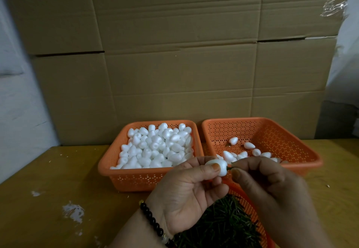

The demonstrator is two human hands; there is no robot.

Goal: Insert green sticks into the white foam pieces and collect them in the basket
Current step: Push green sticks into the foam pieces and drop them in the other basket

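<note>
My left hand (186, 187) pinches a white foam piece (218, 167) between thumb and fingers in front of the baskets. My right hand (268, 185) pinches a short green stick (229, 168) whose tip sits at the foam piece's right end. The left orange basket (136, 179) is piled with plain white foam pieces (157, 146). The right orange basket (303, 150) holds several foam pieces (249, 145) along its near side, some showing a dark stick end. A heap of green sticks (223, 222) lies in a round orange basket (250, 209) below my hands.
The baskets stand on a yellowish wooden table (58, 179) with white scuffs and crumbs. Stacked cardboard boxes (174, 53) form a wall right behind the baskets. A dark beaded bracelet (153, 222) is on my left wrist.
</note>
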